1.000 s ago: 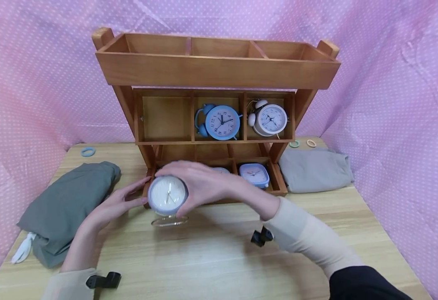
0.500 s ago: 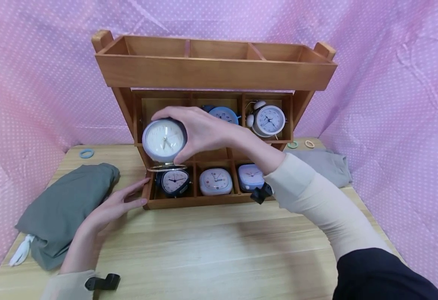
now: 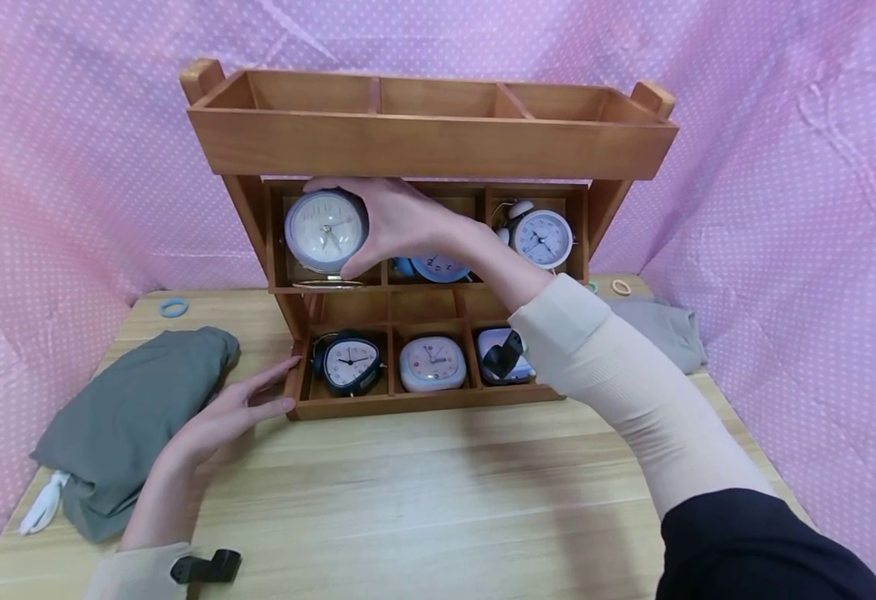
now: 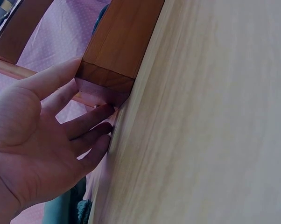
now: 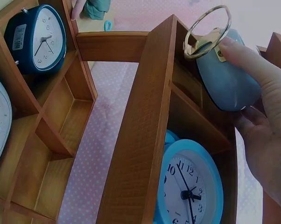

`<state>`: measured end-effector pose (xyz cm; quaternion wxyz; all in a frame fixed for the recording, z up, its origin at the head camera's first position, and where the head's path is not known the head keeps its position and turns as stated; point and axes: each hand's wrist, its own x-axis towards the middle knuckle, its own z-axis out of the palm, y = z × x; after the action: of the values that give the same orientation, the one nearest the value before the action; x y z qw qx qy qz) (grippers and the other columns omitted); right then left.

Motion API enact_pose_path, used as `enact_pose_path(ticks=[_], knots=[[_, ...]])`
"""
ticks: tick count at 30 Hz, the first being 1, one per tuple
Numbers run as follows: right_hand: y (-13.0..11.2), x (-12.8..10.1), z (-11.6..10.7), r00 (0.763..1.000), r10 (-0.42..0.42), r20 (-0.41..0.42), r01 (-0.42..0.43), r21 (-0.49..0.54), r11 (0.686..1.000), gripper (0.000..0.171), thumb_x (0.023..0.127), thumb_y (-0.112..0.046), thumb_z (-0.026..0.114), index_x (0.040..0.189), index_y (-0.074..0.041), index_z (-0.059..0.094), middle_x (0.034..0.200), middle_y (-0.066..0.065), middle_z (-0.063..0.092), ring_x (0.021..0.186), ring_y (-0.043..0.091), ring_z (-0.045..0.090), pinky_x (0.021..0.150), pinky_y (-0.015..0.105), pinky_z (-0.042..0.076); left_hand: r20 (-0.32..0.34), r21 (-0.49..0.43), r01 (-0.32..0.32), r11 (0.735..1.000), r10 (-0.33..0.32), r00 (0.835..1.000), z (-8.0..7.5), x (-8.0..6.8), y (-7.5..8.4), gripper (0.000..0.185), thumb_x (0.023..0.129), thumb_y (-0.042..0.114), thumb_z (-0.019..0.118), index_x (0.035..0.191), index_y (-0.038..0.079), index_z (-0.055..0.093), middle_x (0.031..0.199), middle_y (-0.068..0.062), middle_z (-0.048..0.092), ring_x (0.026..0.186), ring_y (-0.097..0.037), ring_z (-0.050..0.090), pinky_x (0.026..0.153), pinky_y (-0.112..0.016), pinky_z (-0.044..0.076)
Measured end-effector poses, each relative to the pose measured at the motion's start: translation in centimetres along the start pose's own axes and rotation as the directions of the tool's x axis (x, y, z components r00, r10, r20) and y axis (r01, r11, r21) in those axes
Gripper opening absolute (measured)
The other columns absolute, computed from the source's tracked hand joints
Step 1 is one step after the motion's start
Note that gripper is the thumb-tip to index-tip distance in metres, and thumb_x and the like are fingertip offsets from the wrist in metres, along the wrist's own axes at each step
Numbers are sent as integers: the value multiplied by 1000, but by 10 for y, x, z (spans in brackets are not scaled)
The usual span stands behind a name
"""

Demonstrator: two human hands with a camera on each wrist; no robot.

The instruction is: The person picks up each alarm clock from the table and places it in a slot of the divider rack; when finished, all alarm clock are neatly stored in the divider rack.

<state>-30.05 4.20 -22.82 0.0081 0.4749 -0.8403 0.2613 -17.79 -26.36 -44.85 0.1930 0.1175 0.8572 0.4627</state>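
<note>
My right hand [image 3: 402, 218] grips a round alarm clock [image 3: 325, 229] by its right side, thumb low and fingers over the top. The clock has a white face, a pale blue-lavender case and a gold ring [image 5: 192, 35] at its lower end. It is at the left compartment of the middle tier of a wooden shelf [image 3: 430, 146], its lower end close to that tier's front edge. My left hand [image 3: 231, 412] touches the shelf's lower left corner [image 4: 105, 74] with thumb and fingertips. A blue twin-bell clock [image 3: 441, 267] sits in the middle compartment, partly hidden behind my right hand.
A white twin-bell clock [image 3: 543, 239] fills the right compartment. Below stand a dark clock [image 3: 351, 364], a pale rounded one [image 3: 432, 363] and a lavender one [image 3: 492, 342]. A grey-green bag [image 3: 137, 417] lies left, a grey cloth [image 3: 658, 333] right; small rings [image 3: 173, 307] lie behind.
My right hand has lifted the round alarm clock from in front of the bottom tier up to the middle tier's left compartment. The left hand has stayed at the shelf's corner.
</note>
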Motion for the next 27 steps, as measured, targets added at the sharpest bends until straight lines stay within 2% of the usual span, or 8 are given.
enact_pose_path(ticks=[8, 10, 17, 22, 27], knots=[[6, 6, 2, 996, 90, 19, -90, 10, 996, 96, 71, -35, 94, 154, -21, 47, 148, -2, 56, 133, 9, 50, 114, 22, 38, -2, -10, 6, 1000, -6, 1000, 1, 0, 0, 75, 102, 40, 63, 165, 26, 26, 173, -17, 18, 158, -49, 12, 116, -77, 22], [6, 7, 3, 996, 85, 13, -85, -7, 996, 96, 71, -36, 94, 154, -21, 48, 147, -3, 57, 133, 9, 51, 113, 21, 39, -5, -8, 7, 1000, -7, 1000, 1, 0, 0, 75, 102, 40, 63, 165, 26, 26, 173, -17, 18, 158, -49, 12, 116, -77, 22], [5, 9, 5, 999, 33, -1, -33, -64, 997, 99, 68, -39, 96, 152, -14, 50, 148, 4, 56, 135, 18, 52, 116, 31, 41, -6, -2, -2, 1000, 2, 1000, 1, 0, -1, 74, 102, 39, 63, 165, 27, 26, 172, -17, 19, 157, -50, 14, 115, -75, 25], [4, 9, 5, 999, 43, 8, -41, -116, 992, 100, 69, -41, 96, 154, -17, 48, 150, 3, 56, 137, 19, 52, 116, 32, 42, -7, 1, 2, 1000, -2, 1000, 1, 0, -1, 74, 102, 40, 63, 165, 27, 26, 172, -17, 19, 157, -50, 13, 115, -76, 24], [6, 8, 7, 1000, 7, 7, -5, -172, 985, 98, 70, -43, 95, 153, -17, 50, 149, 3, 58, 134, 19, 55, 115, 33, 44, -6, -3, 7, 1000, -7, 1000, 1, 1, -1, 74, 102, 40, 63, 165, 27, 26, 172, -18, 19, 157, -50, 13, 115, -77, 23]])
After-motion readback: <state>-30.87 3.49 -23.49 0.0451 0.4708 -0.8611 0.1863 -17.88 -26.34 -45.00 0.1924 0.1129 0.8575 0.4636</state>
